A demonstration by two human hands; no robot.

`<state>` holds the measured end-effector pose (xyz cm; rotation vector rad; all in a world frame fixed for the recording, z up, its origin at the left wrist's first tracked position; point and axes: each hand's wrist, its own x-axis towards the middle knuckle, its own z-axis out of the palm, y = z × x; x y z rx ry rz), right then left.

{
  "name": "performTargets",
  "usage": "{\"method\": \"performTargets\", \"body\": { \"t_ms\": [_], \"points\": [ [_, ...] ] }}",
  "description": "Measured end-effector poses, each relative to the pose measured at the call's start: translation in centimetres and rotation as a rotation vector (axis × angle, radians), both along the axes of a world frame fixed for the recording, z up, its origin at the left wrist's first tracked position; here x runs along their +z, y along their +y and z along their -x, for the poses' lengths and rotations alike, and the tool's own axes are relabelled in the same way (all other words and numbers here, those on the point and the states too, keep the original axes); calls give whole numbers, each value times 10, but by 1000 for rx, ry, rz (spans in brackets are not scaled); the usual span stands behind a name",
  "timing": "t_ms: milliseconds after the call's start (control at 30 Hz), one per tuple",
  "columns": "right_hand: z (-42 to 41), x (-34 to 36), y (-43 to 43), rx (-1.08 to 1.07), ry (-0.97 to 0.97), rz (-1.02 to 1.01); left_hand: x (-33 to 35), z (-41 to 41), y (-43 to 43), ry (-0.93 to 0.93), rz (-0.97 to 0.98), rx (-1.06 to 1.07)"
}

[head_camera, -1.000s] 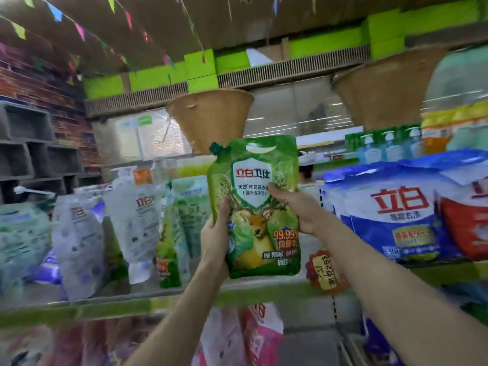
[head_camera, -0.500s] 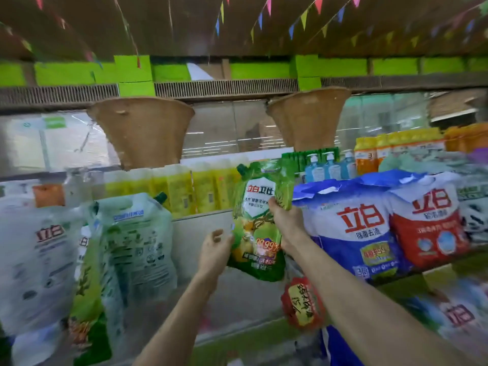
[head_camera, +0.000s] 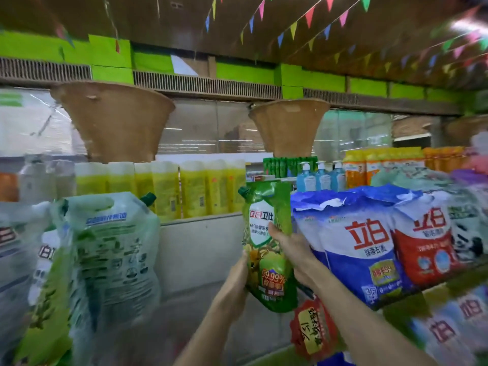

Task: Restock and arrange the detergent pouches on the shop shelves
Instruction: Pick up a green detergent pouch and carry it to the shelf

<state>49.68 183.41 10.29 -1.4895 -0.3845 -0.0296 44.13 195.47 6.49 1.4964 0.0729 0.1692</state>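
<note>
A green detergent pouch (head_camera: 266, 244) with a spout cap and a deer picture is held upright above the shelf, just left of the blue powder bags (head_camera: 351, 249). My right hand (head_camera: 293, 249) grips its right edge with the thumb across the front. My left hand (head_camera: 239, 281) holds its lower left edge. More pouches, pale green and white (head_camera: 111, 249), stand on the same shelf at the left, blurred.
A bare stretch of shelf (head_camera: 200, 299) lies between the left pouches and the blue bags. A red bag (head_camera: 425, 241) stands right of the blue ones. A red price tag (head_camera: 313, 331) hangs at the shelf edge. Yellow bottles (head_camera: 190, 188) line the shelf behind.
The view has swung right. The green pouch has moved right and deeper toward the blue bags. My left hand, off the pouch half a second ago, is back on its lower left edge.
</note>
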Motion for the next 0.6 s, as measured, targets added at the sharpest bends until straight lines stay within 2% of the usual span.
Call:
{"method": "performTargets", "body": {
  "t_ms": [167,267,400,500,600],
  "points": [
    [2,-5,17,-24,-4,65,-1,-10,4,-60,39,-58],
    [-6,-9,21,-122,-19,129,-1,-12,1,-48,-20,-79],
    [2,-6,21,-151,-54,197,1,-2,2,-72,-37,-65],
    [18,2,23,-253,-200,193,5,10,3,-120,-60,26],
    [31,18,25,-519,-442,92,8,22,10,-204,-178,240]
  ]
}}
